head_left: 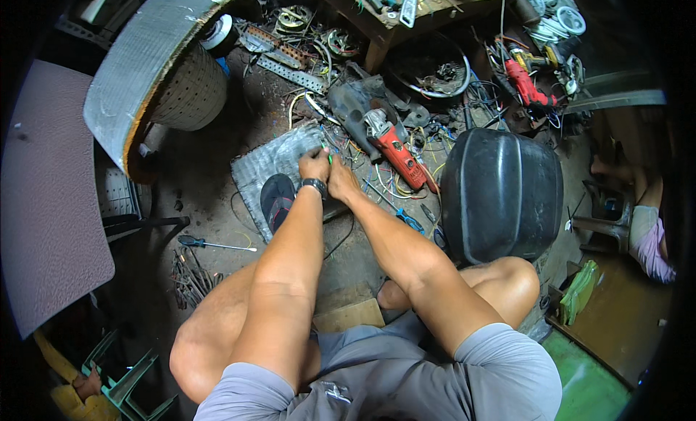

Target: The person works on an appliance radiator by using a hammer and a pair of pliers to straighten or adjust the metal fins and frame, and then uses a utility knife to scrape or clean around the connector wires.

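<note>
Dirty floor everywhere. Left hand is closed tight on a thin green wire, touching the right hand, closed beside it. Red grinder lies just past them.

A dirty concrete workshop floor is seen from above. Lying on it near the middle is a crumpled grey sheet, with a dark flip-flop sandal at its lower edge. A tangle of coloured wires is spread to the right of the sheet, and a red angle grinder is laid among them. A screwdriver with a dark handle is placed to the left, with a small heap of thin metal rods just below it. A perforated metal strip is laid farther back. A red power drill is seen at the upper right among more cables.
</note>
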`<state>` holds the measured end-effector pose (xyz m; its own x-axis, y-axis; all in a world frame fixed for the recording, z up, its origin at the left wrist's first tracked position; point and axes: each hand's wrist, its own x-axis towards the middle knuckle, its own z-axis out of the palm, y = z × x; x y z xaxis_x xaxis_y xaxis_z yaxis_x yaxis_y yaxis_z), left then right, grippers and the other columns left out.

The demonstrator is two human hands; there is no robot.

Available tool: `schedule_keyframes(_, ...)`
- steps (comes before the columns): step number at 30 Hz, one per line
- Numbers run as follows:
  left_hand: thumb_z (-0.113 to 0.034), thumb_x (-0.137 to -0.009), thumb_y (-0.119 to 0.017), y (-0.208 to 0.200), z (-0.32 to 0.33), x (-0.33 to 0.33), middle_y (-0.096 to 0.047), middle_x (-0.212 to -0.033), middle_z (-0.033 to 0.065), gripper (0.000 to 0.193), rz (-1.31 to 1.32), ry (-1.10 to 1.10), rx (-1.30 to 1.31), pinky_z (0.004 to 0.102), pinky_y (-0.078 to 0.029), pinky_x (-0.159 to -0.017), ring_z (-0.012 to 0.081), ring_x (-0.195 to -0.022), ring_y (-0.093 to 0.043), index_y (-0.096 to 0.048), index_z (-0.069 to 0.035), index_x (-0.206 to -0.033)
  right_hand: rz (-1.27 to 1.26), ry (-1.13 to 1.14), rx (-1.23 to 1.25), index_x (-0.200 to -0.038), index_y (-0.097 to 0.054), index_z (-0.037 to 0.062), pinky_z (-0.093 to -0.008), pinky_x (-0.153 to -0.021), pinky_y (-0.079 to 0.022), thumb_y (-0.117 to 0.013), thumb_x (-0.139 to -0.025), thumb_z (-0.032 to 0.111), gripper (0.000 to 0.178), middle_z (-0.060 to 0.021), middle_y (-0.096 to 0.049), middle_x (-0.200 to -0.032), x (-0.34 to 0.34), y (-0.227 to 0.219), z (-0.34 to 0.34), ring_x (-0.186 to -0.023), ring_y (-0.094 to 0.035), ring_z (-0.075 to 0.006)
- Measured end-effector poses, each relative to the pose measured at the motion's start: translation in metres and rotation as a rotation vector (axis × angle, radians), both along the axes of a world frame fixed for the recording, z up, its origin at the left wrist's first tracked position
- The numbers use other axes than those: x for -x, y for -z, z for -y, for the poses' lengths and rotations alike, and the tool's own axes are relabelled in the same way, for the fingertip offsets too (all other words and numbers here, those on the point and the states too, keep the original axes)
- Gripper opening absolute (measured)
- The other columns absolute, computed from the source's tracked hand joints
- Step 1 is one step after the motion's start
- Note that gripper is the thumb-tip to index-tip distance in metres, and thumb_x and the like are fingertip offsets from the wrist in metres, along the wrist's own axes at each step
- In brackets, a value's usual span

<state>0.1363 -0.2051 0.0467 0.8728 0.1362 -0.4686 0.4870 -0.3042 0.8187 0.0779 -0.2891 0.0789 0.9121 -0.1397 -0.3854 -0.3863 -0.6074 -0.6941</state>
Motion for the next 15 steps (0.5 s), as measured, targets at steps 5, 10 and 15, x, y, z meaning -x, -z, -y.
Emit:
schedule_keyframes(5,-0.026,-0.090,-0.074,-0.008,0.003,-0.040,-0.075,-0.108,0.0199,0.040,-0.022,-0.051,0.014,0.0342,-0.054,-0.086,0.0241,-0.094,-0.071,-0.072,0.003,-0.117,-0.030,-0.036,0.055,-0.117,-0.040,-0.0056,-0.0603,-0.087,-0.049,-0.060,-0.088,0.010,0.039,-0.0384,-0.065,-0.103,-0.052,0.012,0.002,-0.102,-0.063,-0.0541)
schedule_keyframes(10,-0.027,-0.089,-0.074,-0.008,0.000,-0.054,-0.075,-0.105,0.0200,0.037,-0.041,-0.102,-0.136,0.0352,-0.054,-0.087,0.0272,-0.096,-0.073,-0.074,0.001,-0.113,-0.021,-0.056,-0.013,-0.118,-0.039,-0.0046,-0.0596,-0.087,-0.050,-0.069,-0.082,0.010,0.049,-0.0374,-0.065,-0.102,-0.071,0.015,-0.004,-0.100,-0.064,-0.0530)
schedule_keyframes(15,-0.027,-0.089,-0.074,-0.007,0.008,-0.053,-0.075,-0.107,0.0209,0.038,0.008,-0.193,-0.012,0.0349,-0.054,-0.088,0.0272,-0.097,-0.073,-0.073,0.002,-0.114,0.084,-0.085,0.008,-0.118,-0.038,-0.0048,-0.0613,-0.077,-0.049,-0.069,-0.083,0.018,0.052,-0.0371,-0.066,-0.090,-0.069,0.030,0.003,-0.090,-0.064,-0.0549)
